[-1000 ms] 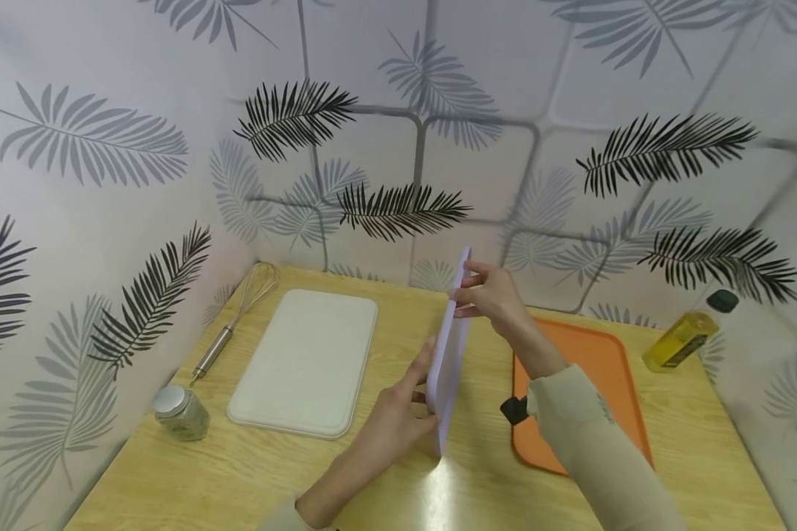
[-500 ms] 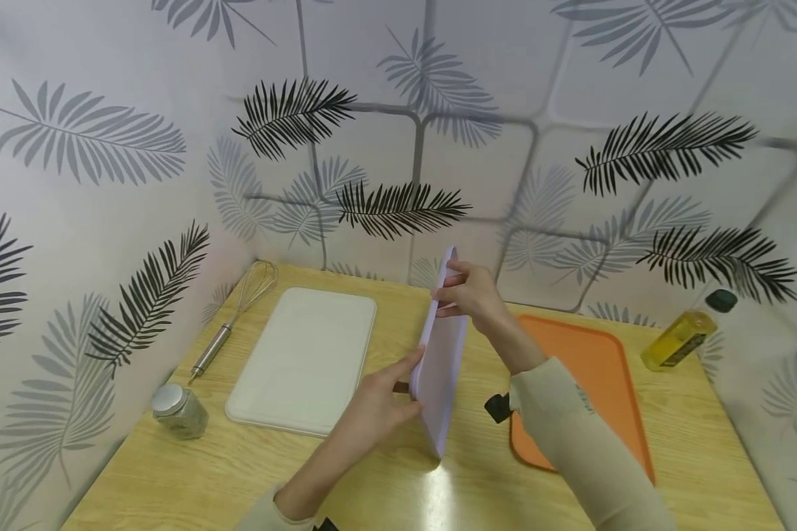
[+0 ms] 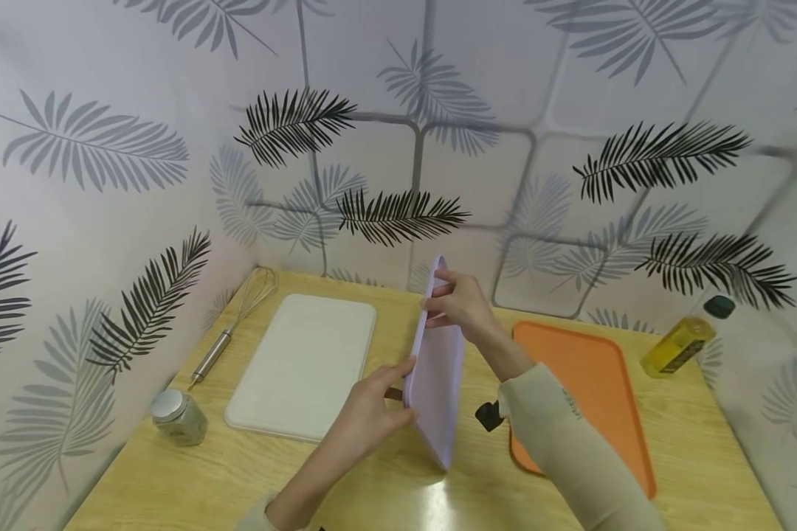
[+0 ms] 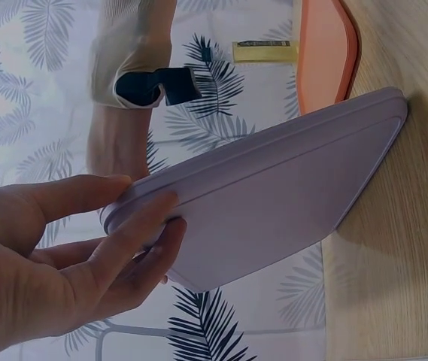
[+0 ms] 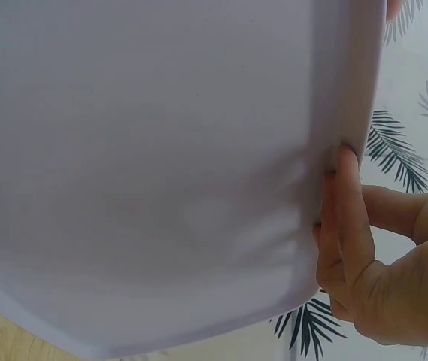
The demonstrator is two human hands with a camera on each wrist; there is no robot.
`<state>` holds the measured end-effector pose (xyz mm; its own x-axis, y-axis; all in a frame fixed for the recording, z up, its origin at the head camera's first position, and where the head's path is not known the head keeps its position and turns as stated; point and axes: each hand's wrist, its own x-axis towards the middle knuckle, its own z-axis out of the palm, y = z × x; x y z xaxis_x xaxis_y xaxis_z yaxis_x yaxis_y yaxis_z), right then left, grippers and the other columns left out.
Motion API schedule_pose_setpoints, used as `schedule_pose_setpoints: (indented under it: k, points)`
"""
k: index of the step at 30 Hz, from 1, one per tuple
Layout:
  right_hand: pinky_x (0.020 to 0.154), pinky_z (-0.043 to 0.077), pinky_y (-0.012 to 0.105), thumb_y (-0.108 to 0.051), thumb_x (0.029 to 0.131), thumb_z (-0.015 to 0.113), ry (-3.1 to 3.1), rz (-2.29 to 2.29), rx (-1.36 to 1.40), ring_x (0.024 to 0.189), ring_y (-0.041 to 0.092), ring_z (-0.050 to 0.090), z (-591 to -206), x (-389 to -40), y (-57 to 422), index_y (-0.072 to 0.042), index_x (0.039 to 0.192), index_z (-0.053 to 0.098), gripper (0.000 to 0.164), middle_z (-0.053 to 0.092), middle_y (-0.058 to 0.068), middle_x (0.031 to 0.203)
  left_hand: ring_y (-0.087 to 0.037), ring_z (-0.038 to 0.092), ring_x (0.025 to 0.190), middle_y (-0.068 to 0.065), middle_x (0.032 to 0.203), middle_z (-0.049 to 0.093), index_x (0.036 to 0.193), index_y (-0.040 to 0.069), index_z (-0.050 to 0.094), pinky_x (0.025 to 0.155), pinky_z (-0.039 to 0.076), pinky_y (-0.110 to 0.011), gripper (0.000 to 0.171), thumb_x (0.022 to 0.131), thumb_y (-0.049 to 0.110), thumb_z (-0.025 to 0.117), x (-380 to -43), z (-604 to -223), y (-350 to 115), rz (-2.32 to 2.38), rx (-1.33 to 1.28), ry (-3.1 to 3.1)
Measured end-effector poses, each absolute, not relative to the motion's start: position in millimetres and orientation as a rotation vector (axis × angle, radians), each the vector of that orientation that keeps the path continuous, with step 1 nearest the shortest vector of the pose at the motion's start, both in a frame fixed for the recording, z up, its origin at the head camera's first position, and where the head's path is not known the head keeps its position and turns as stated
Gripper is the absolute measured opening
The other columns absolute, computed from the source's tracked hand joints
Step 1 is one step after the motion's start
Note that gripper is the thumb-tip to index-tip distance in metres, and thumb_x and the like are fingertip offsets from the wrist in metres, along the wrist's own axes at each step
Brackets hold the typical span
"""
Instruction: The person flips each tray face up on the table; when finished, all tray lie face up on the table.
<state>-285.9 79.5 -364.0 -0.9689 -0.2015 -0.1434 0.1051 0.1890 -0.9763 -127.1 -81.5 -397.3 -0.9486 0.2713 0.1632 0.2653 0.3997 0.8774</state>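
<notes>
A lilac rectangular tray (image 3: 438, 391) with rounded corners is held on its long edge above the middle of the table, its upper edge leaning left. My left hand (image 3: 368, 413) pinches the near end of that upper edge between thumb and fingers; the left wrist view shows the fingers spread over the tray's (image 4: 274, 188) outlined face. Farther back, my right hand (image 3: 465, 302) grips the same edge. From the right wrist, the smooth face with its raised rim (image 5: 356, 90) fills most of the view, and the right hand's fingers bend over that rim.
A white board (image 3: 305, 365) lies to the left, beside a whisk (image 3: 229, 332) and a glass jar (image 3: 179, 418) with a silver lid. At the right are an orange tray (image 3: 584, 376), partly under the right sleeve, and a bottle of yellow oil (image 3: 680, 343). Patterned walls close the back and sides.
Both hands have moved left with the upper edge of the lilac tray, while its lower corner stays near the same spot. More of its right-hand face now shows.
</notes>
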Motion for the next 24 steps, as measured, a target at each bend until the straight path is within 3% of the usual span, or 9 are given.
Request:
schedule_pose_setpoints:
  k: [16,24]
  points:
    - [0.062,0.059,0.034,0.013,0.082,0.065,2.237,-1.854,-0.071,0.066,0.020,0.065,-372,-284,69,0.003,0.145,0.037,0.070,0.050,0.019,0.107,-0.028,0.062,0.091,-0.024,0.121,0.057,0.137,-0.012,0.043,0.067,0.052,-0.019,0.065,0.078,-0.010,0.070,-116,-398,-74,1.593,0.474,2.727]
    - [0.062,0.059,0.036,0.011,0.082,0.065,2.257,-1.863,-0.124,0.070,0.024,0.066,-373,-279,67,0.006,0.143,0.039,0.066,0.051,0.021,0.108,-0.029,0.061,0.096,-0.022,0.126,0.054,0.140,-0.009,0.041,0.075,0.055,-0.026,0.067,0.079,-0.007,0.071,-108,-396,-71,1.529,0.420,2.772]
